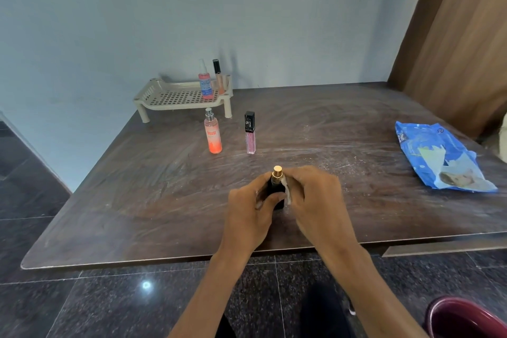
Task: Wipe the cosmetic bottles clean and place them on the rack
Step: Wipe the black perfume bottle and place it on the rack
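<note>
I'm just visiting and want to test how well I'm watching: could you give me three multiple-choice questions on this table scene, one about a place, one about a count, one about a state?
1. Where does the blue packet lie?
A. On the rack
B. On the table's right side
C. On the floor

2. How many bottles stand on the rack?
A. None
B. Two
C. Five

3. What is happening to the black bottle with the gold top?
A. It lies alone on the table
B. It stands on the rack
C. Both hands hold it, with a white wipe against it

Answers:
1 B: the packet rests on the table near its right edge.
2 B: a red spray bottle and a slim black-capped tube stand there.
3 C: the left hand grips it while the right hand presses the wipe on it.
</note>
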`<state>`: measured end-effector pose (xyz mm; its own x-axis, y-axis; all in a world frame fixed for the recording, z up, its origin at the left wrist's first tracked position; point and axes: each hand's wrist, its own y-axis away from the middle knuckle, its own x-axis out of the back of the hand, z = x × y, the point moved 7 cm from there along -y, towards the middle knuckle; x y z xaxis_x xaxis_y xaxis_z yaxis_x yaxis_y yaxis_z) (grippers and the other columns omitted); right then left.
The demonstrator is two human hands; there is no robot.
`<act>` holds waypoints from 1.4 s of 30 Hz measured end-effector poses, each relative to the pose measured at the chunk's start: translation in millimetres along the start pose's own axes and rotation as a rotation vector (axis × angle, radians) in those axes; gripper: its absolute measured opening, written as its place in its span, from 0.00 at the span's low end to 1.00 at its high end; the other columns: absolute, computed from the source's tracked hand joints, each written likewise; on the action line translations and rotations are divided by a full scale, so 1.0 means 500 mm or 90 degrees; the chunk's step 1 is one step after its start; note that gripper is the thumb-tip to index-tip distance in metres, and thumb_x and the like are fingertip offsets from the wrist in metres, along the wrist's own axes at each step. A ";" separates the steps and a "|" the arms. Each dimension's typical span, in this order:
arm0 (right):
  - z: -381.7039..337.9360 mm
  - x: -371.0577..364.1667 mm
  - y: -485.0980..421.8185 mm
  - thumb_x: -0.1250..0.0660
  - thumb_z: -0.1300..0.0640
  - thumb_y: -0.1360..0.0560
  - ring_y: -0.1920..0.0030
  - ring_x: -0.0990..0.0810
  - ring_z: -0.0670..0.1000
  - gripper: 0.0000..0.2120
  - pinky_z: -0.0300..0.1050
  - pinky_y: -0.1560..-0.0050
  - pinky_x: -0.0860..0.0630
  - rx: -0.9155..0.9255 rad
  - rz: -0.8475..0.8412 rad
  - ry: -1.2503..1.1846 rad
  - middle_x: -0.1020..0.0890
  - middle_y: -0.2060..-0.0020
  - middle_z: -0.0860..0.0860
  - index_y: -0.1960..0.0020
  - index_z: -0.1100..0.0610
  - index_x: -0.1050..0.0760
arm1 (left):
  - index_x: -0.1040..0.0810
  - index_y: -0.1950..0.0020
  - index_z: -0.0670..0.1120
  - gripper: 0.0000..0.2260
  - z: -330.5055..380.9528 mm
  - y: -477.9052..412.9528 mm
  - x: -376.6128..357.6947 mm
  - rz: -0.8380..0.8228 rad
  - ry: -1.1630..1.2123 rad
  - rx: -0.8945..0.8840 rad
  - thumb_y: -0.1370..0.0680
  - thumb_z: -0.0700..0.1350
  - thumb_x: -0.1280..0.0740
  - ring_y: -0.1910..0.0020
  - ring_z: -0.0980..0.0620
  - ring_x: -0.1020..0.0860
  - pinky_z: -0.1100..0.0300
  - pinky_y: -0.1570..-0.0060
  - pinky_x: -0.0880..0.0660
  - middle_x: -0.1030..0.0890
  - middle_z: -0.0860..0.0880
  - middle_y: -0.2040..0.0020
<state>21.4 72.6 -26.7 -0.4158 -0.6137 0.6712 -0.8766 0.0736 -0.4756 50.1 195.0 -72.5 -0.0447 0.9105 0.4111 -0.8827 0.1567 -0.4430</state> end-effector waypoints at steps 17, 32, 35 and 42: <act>0.033 0.062 0.048 0.32 0.61 0.23 0.54 0.20 0.37 0.09 0.29 0.53 0.25 -0.050 0.113 -0.119 0.16 0.54 0.44 0.44 0.54 0.18 | 0.27 0.27 0.50 0.34 0.008 0.007 0.002 0.017 -0.043 0.048 0.31 0.57 0.23 0.43 0.59 0.19 0.65 0.44 0.20 0.18 0.53 0.39; 0.007 0.016 0.044 0.33 0.64 0.24 0.53 0.20 0.41 0.10 0.30 0.52 0.25 0.028 0.066 -0.071 0.16 0.52 0.48 0.44 0.56 0.18 | 0.20 0.35 0.52 0.18 0.000 0.001 0.011 0.000 -0.028 0.016 0.24 0.40 0.26 0.45 0.61 0.17 0.62 0.42 0.21 0.15 0.56 0.45; 0.001 0.008 0.038 0.33 0.66 0.24 0.52 0.20 0.48 0.10 0.40 0.53 0.22 0.042 0.048 -0.017 0.17 0.53 0.49 0.45 0.57 0.18 | 0.20 0.35 0.51 0.18 -0.002 0.000 0.009 -0.009 -0.031 0.005 0.23 0.38 0.27 0.45 0.59 0.17 0.64 0.43 0.21 0.14 0.54 0.45; 0.003 -0.012 -0.014 0.35 0.66 0.23 0.58 0.20 0.52 0.09 0.49 0.59 0.21 0.069 0.001 0.046 0.17 0.58 0.52 0.51 0.58 0.17 | 0.23 0.32 0.52 0.19 -0.002 0.002 0.005 -0.047 -0.020 0.007 0.21 0.37 0.30 0.47 0.68 0.20 0.74 0.45 0.26 0.18 0.62 0.47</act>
<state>30.4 74.7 -28.0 -0.4370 -0.5550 0.7078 -0.8461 -0.0133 -0.5329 49.7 197.7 -72.8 0.0072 0.8842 0.4670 -0.8891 0.2194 -0.4017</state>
